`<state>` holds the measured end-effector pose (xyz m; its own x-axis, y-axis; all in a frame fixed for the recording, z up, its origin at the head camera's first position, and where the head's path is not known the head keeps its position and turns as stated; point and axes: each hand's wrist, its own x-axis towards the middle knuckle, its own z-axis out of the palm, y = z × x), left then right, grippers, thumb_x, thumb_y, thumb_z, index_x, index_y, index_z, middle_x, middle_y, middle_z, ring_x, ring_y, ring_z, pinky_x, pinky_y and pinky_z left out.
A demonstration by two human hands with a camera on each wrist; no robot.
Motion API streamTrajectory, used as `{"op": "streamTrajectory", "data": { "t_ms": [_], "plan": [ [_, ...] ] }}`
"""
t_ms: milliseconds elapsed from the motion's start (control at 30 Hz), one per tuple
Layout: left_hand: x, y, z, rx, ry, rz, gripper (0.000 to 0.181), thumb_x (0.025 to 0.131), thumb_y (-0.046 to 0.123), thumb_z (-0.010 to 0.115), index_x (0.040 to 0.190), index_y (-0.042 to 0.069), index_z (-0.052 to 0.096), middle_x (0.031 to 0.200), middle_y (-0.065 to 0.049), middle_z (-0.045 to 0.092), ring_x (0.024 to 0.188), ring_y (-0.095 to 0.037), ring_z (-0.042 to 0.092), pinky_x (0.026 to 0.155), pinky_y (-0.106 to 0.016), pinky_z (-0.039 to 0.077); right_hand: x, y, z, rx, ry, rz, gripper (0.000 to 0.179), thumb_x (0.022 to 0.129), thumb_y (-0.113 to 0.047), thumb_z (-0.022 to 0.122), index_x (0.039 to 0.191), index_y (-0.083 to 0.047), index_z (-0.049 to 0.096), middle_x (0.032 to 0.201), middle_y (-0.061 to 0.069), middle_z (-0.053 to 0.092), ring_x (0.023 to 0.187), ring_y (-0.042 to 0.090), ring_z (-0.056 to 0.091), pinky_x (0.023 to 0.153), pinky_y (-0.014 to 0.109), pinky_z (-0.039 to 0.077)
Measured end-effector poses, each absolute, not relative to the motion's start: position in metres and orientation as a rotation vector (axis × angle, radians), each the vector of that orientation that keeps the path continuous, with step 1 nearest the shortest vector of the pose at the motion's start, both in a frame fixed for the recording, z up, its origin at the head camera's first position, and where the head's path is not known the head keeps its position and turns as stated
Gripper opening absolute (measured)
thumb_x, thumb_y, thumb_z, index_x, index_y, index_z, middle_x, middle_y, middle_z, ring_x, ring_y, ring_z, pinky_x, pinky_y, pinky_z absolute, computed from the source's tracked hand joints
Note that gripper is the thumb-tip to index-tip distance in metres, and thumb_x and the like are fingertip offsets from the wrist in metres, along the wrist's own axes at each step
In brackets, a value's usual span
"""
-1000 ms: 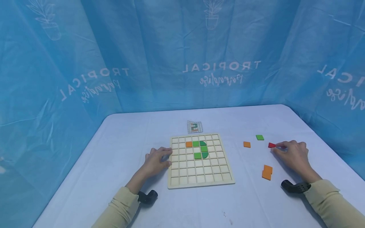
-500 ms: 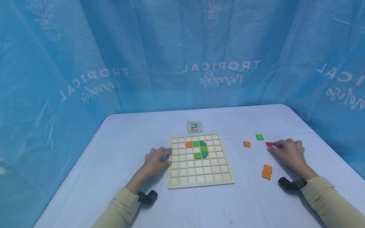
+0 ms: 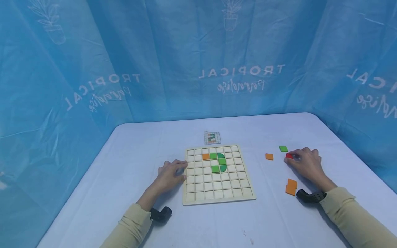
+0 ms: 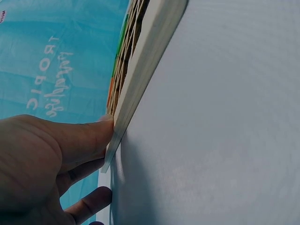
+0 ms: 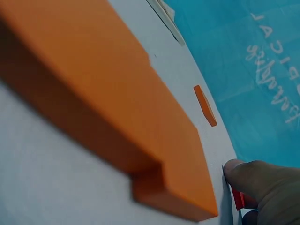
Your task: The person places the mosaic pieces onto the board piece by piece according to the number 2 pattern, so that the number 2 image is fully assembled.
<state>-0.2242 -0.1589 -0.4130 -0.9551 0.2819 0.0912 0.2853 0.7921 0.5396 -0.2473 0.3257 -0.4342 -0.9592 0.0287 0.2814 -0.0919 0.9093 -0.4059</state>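
My left hand [image 3: 169, 175] rests at the left edge of a wooden grid board [image 3: 219, 202], its thumb [image 4: 86, 136] and a fingertip against the rim. An orange square tile [image 3: 206, 156], green tiles [image 3: 222, 161] and dark green rounded tiles [image 3: 223, 168] sit in the board's upper cells. Right of the board, my right hand [image 3: 306, 165] pinches a small red tile [image 3: 289, 156] between thumb and finger, low over the table. In the right wrist view the fingers hide most of the red tile [image 5: 238, 198].
A small pattern card [image 3: 212, 137] lies behind the board. Near the right hand are a green tile [image 3: 283, 148] and an orange tile [image 3: 269, 156]. Two orange tiles [image 3: 291, 187] lie touching closer to me. A blue curtain [image 3: 198, 96] hangs behind the white-covered table.
My right hand has moved left with the red tile, closer to the single orange tile. The left hand and the board have stayed where they were.
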Motion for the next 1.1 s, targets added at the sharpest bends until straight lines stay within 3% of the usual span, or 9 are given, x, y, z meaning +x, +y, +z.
{"op": "streamTrajectory", "data": {
  "t_ms": [733,1100],
  "plan": [
    [-0.223,-0.158,-0.41,-0.453,-2.993,-0.885,0.046,0.086,0.018,0.071,0.13,0.007,0.061,0.135,-0.002,0.054,0.103,-0.024,0.042,0.083,-0.046,0.027,-0.245,0.324,-0.435,0.074,-2.797,0.62,0.046,0.083,-0.023,0.075,0.113,0.009,0.063,0.101,0.028,0.052,0.097,0.045,0.036,0.073,0.051,0.029],
    [-0.223,-0.158,-0.411,-0.453,-2.988,-0.879,0.045,0.086,0.018,0.071,0.129,0.007,0.061,0.135,-0.002,0.055,0.101,-0.023,0.042,0.082,-0.044,0.028,-0.248,0.319,-0.433,0.042,-2.76,0.576,0.042,0.082,-0.025,0.076,0.105,0.008,0.066,0.093,0.025,0.055,0.093,0.044,0.038,0.074,0.054,0.028]
  ]
}}
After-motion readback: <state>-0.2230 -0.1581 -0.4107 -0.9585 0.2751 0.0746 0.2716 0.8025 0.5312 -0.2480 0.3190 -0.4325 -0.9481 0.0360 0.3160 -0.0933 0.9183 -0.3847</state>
